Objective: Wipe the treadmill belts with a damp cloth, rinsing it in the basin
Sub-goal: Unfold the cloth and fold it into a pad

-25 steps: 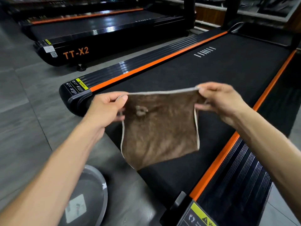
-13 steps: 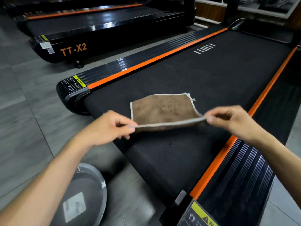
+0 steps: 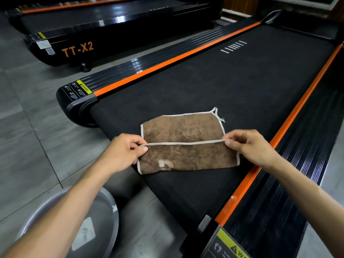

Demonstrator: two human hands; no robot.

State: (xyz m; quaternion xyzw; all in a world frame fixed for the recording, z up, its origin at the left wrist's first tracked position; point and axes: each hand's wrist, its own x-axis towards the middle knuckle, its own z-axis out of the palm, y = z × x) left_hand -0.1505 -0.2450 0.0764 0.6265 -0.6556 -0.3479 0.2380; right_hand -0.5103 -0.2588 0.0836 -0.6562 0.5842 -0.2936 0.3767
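A brown cloth (image 3: 183, 130) with white trim lies on the black treadmill belt (image 3: 214, 79) near its rear end. Its near half is folded over the far half. My left hand (image 3: 122, 151) pinches the left corner of the folded edge. On the other side, my right hand (image 3: 250, 145) pinches the right corner of that same white edge. A small pale motif shows on the cloth's near flap. The grey basin (image 3: 109, 211) sits on the floor at the lower left, partly hidden by my left forearm.
Orange strips and black ribbed side rails (image 3: 275, 198) run along both sides of the belt. A second treadmill marked TT-X2 (image 3: 78, 50) stands at the upper left. Grey floor tiles (image 3: 26, 127) fill the gap between the machines.
The cloth went from hanging spread in the air to lying on the belt. Both hands then pulled its near edge forward over the far part, folding it.
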